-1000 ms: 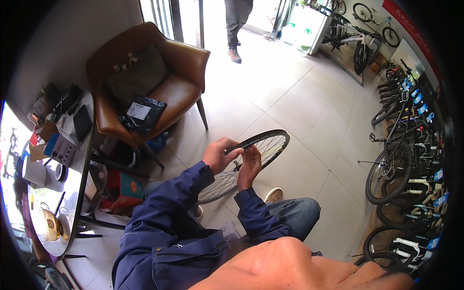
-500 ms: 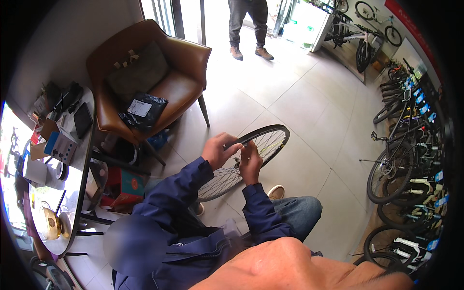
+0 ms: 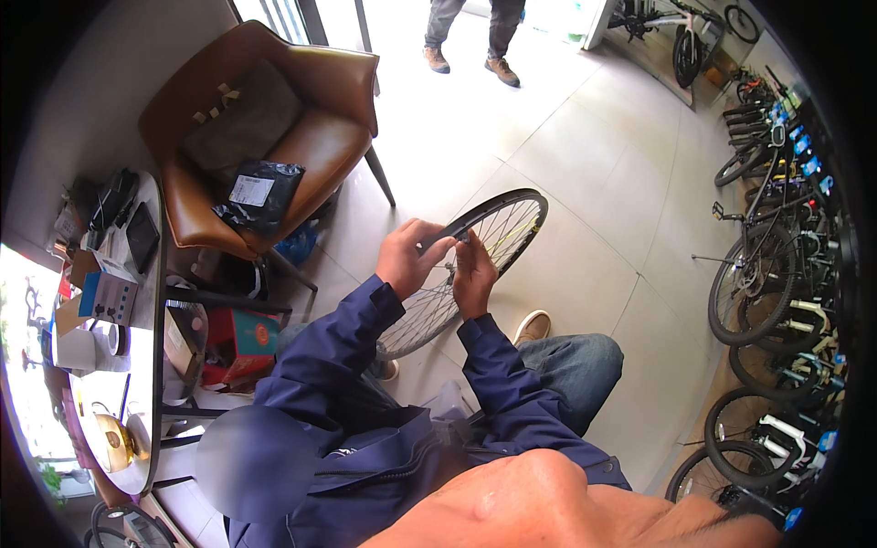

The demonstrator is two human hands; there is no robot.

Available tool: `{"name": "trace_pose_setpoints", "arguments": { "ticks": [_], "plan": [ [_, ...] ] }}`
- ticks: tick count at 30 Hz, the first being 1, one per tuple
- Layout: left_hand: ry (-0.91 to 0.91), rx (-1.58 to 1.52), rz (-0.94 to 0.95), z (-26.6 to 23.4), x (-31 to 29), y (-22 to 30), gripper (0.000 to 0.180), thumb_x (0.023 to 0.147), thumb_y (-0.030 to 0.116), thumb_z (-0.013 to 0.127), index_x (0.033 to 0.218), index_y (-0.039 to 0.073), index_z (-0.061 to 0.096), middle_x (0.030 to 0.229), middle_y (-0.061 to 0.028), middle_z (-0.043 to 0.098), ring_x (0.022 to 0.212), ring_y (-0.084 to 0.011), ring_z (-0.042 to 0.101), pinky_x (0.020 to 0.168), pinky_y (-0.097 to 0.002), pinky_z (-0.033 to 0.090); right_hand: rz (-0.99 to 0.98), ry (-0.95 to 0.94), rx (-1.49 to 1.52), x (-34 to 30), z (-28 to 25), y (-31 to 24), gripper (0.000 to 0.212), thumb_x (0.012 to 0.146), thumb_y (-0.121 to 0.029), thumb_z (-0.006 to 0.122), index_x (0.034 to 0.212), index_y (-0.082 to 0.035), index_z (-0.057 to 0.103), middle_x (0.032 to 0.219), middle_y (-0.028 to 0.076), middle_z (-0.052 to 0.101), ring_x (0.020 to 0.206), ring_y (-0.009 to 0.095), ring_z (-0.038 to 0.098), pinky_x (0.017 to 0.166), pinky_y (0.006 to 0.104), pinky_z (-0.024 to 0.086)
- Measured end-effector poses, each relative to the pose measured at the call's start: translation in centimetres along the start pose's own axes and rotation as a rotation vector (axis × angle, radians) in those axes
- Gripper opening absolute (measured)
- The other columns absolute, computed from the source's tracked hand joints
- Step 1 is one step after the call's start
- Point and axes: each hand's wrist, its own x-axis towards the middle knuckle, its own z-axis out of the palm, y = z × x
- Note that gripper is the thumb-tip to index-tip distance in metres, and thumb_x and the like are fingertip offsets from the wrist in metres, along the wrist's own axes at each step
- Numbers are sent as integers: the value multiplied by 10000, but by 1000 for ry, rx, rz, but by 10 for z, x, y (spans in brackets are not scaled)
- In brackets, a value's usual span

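Observation:
Between my legs leans a spoked bicycle wheel (image 3: 533,227) with a black rim and a yellow-green streak near its right side. My left hand (image 3: 407,259) is closed over the upper left part of the rim, its thumb reaching toward my right hand. My right hand (image 3: 474,277) is beside it on the inner side of the rim, palm toward me, fingers bent up to the rim. Its fingertips are pinched close to my left thumb; anything between them is too small to make out. The hub is partly behind my hands.
A brown armchair (image 3: 343,87) holding a black parcel (image 3: 262,196) stands at the far left. Left of me, a cluttered table (image 3: 149,384) has a red box (image 3: 245,347) beside it. Bicycles (image 3: 754,283) line the right. A person's legs (image 3: 502,32) show at the top.
The whole view has shifted, so the wheel and my hands sit slightly higher. Both hands stay at the same part of the rim, and the right fingertips have shifted slightly.

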Motion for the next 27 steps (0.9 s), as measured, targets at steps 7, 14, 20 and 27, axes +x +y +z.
{"name": "trace_pose_setpoints", "arguments": {
  "ticks": [7,14,20,27],
  "plan": [
    [-20,-9,21,-4,4,1,220,931,142,848,1086,21,750,976,-113,743,850,-218,758,754,-320,595,60,-23,84,2,0,0,320,1131,-188,591,1308,71,652,1085,179,773,975,218,748,878,349,577],
    [-80,-45,15,-4,4,0,228,940,118,840,1113,-4,756,951,-107,748,840,-173,740,762,-303,587,354,-250,701,17,-7,13,394,1177,-289,493,1379,34,596,1092,26,676,952,107,596,878,274,505],
    [-71,-25,58,-3,6,-1,233,954,90,829,1138,-31,752,957,-105,755,858,-141,735,771,-286,586,197,-179,515,10,6,4,490,1059,-244,724,1423,28,538,1168,38,635,1097,85,589,979,262,497],
    [-64,-26,48,3,5,8,237,916,119,853,1107,11,764,960,-121,757,842,-207,757,761,-316,599,166,136,161,5,14,-7,632,949,-281,858,1381,54,542,1154,92,722,998,142,713,891,289,597]
  ]
}}
